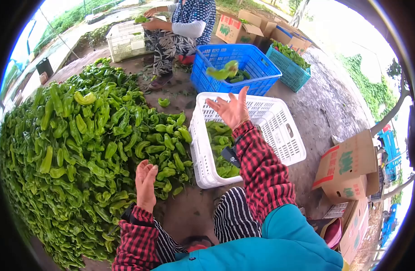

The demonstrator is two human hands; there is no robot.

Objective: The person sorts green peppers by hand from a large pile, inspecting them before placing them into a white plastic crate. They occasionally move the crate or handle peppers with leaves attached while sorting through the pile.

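Note:
My right hand (pixel 233 108) is over the white crate (pixel 199 156), its fingers spread and empty. Green peppers (pixel 218 135) lie inside that crate. A pale green pepper (pixel 222 72), blurred, hangs in mid-air just beyond my fingertips, in front of the blue crate (pixel 207 79). Dark green peppers (pixel 238 77) show inside the blue crate. At the near edge of a large heap of green peppers (pixel 94 144), my left hand (pixel 146 186) points upward with its thumb apart and nothing visible in it.
A person (pixel 189 22) in a dotted top sits across from me with hands at a pepper, beside a cream crate (pixel 126 40). A teal crate of peppers (pixel 288 67) stands behind the blue one. Cardboard boxes stand at the back (pixel 236 29) and right (pixel 345 165).

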